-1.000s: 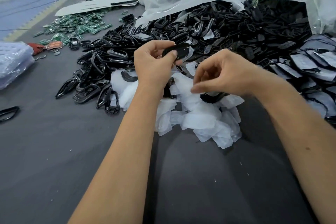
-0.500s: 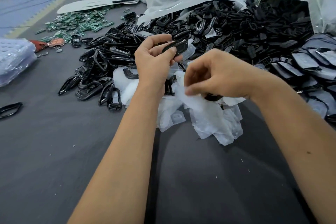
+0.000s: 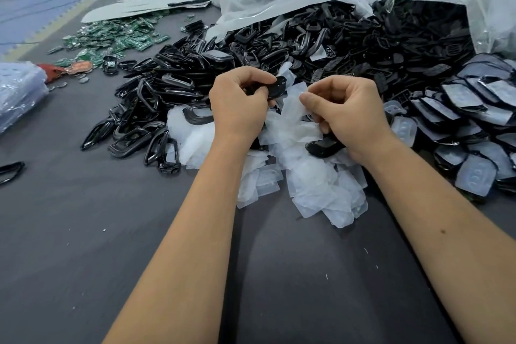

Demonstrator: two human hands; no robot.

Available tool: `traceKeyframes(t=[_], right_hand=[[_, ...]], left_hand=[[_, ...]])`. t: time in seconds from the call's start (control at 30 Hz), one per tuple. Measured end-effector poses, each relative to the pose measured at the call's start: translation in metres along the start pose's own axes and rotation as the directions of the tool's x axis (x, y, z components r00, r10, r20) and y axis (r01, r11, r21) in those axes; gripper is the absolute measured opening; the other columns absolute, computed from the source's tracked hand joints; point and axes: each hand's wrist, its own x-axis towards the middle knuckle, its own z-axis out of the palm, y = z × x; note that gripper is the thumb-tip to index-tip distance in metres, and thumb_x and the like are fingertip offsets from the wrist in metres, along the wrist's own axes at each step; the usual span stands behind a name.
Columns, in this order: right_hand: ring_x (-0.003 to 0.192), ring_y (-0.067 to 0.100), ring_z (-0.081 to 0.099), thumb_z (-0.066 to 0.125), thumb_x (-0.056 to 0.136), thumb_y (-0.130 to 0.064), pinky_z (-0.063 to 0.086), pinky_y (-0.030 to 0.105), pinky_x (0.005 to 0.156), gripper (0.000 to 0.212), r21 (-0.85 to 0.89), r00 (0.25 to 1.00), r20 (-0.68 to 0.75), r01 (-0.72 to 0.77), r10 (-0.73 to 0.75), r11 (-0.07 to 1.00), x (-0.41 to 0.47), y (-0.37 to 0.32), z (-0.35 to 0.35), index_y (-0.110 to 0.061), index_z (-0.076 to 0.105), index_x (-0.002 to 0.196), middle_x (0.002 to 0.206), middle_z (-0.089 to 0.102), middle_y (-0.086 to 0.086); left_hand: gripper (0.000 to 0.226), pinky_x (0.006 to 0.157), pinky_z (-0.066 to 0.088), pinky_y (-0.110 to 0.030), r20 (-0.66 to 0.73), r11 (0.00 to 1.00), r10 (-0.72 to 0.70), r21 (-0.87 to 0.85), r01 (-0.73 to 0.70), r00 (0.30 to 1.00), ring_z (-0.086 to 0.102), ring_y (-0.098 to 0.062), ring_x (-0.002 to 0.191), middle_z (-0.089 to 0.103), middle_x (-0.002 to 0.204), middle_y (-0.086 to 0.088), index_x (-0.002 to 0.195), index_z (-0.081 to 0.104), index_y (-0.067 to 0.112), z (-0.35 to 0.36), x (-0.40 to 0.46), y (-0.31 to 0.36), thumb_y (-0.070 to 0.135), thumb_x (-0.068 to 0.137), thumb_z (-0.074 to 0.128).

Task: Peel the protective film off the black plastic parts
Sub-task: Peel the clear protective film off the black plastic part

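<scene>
Left hand [image 3: 237, 103] pinched a black plastic part [image 3: 275, 88]. Right hand [image 3: 346, 109] pinched its protective film [image 3: 293, 109] above peeled films [image 3: 312, 176] on the counter [image 3: 83, 232].

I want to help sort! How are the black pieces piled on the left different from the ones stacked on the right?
The black frames on the left are bare, glossy open loops, tumbled in a loose heap. The black parts on the right are solid and pad-shaped, each still covered with cloudy film, lying overlapped in rows. Both are black plastic and rest on the grey table.
</scene>
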Motion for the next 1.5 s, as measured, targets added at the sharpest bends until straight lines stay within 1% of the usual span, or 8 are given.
traceKeyframes(t=[0.33, 0.5, 0.67, 0.83, 1.1, 1.23, 1.4, 1.5], right_hand=[[0.045, 0.009, 0.053, 0.071, 0.094, -0.005, 0.042, 0.023, 0.040, 0.007, 0.021, 0.999, -0.050, -0.008, 0.009, 1.000, -0.002, -0.006, 0.000, -0.007, 0.069, 0.088, 0.062, 0.066, 0.000], [0.045, 0.015, 0.051, 0.072, 0.094, -0.004, 0.040, 0.024, 0.040, 0.010, 0.098, 0.995, -0.090, -0.029, 0.038, 0.995, -0.002, -0.007, -0.001, -0.005, 0.067, 0.084, 0.059, 0.063, 0.003], [0.051, 0.015, 0.053, 0.073, 0.094, -0.004, 0.041, 0.025, 0.042, 0.011, 0.242, 0.989, -0.102, -0.081, 0.108, 0.967, 0.000, -0.006, -0.003, -0.006, 0.066, 0.085, 0.062, 0.062, 0.002], [0.055, 0.012, 0.057, 0.072, 0.096, -0.008, 0.041, 0.023, 0.041, 0.013, 0.286, 0.988, -0.093, -0.095, 0.126, 0.953, 0.000, -0.007, -0.004, -0.012, 0.067, 0.084, 0.064, 0.064, -0.001], [0.056, 0.013, 0.061, 0.068, 0.099, -0.007, 0.040, 0.021, 0.042, 0.008, 0.356, 0.984, -0.084, -0.119, 0.158, 0.927, -0.001, -0.009, -0.003, -0.007, 0.065, 0.091, 0.069, 0.067, 0.002], [0.055, 0.013, 0.056, 0.065, 0.100, -0.009, 0.036, 0.021, 0.041, 0.016, 0.429, 0.979, -0.070, -0.142, 0.190, 0.892, -0.001, -0.013, -0.005, -0.012, 0.064, 0.085, 0.070, 0.067, 0.001], [0.056, 0.014, 0.052, 0.059, 0.101, -0.006, 0.030, 0.021, 0.041, 0.023, 0.471, 0.979, -0.082, -0.127, 0.186, 0.873, -0.002, -0.014, -0.004, -0.016, 0.059, 0.081, 0.073, 0.067, 0.003], [0.054, 0.015, 0.050, 0.050, 0.104, -0.004, 0.030, 0.023, 0.041, 0.023, 0.583, 0.950, -0.181, -0.105, 0.254, 0.806, 0.001, -0.013, -0.008, -0.014, 0.054, 0.084, 0.067, 0.060, 0.003]], left_hand=[[0.032, 0.060, 0.057, -0.044, 0.107, 0.992, -0.020, 0.127, 0.006, 0.994, 0.067, -0.038, 0.066, 0.076, 0.071, -0.005, 0.062, 0.078, 0.023, 0.002, -0.008, 0.008, 0.011, 0.062, 0.048], [0.024, 0.079, 0.062, -0.055, 0.131, 0.996, -0.033, 0.081, 0.022, 0.991, 0.071, -0.046, 0.084, 0.077, 0.071, 0.000, 0.064, 0.079, 0.018, 0.002, -0.009, 0.011, 0.017, 0.067, 0.056], [0.017, 0.053, 0.050, -0.034, 0.194, 0.992, -0.019, 0.122, -0.005, 0.981, 0.063, -0.018, 0.054, 0.076, 0.069, 0.002, 0.071, 0.081, 0.018, 0.000, -0.010, 0.008, 0.028, 0.085, 0.080], [0.011, 0.050, 0.036, -0.021, 0.232, 0.991, -0.036, 0.134, 0.004, 0.972, 0.049, 0.004, 0.043, 0.074, 0.070, 0.009, 0.080, 0.082, 0.016, 0.001, -0.008, 0.004, 0.025, 0.081, 0.088], [0.008, 0.051, 0.038, -0.027, 0.322, 1.000, -0.014, -0.012, 0.018, 0.947, 0.057, -0.021, 0.049, 0.077, 0.076, -0.009, 0.082, 0.082, 0.016, -0.004, -0.008, 0.003, 0.024, 0.082, 0.086], [0.006, 0.079, 0.051, -0.075, 0.348, 0.993, -0.004, -0.113, 0.046, 0.937, 0.060, -0.066, 0.082, 0.078, 0.084, -0.017, 0.079, 0.082, 0.016, -0.005, -0.004, 0.001, 0.021, 0.079, 0.086], [0.005, 0.085, 0.048, -0.079, 0.360, 0.994, -0.003, -0.102, 0.043, 0.933, 0.061, -0.065, 0.085, 0.078, 0.087, -0.016, 0.079, 0.082, 0.014, -0.007, -0.003, 0.000, 0.018, 0.079, 0.085], [0.005, 0.090, 0.058, -0.062, 0.311, 0.996, -0.011, -0.085, 0.040, 0.950, 0.072, -0.047, 0.085, 0.079, 0.084, -0.010, 0.076, 0.082, 0.013, -0.010, -0.003, 0.001, 0.011, 0.081, 0.084]])
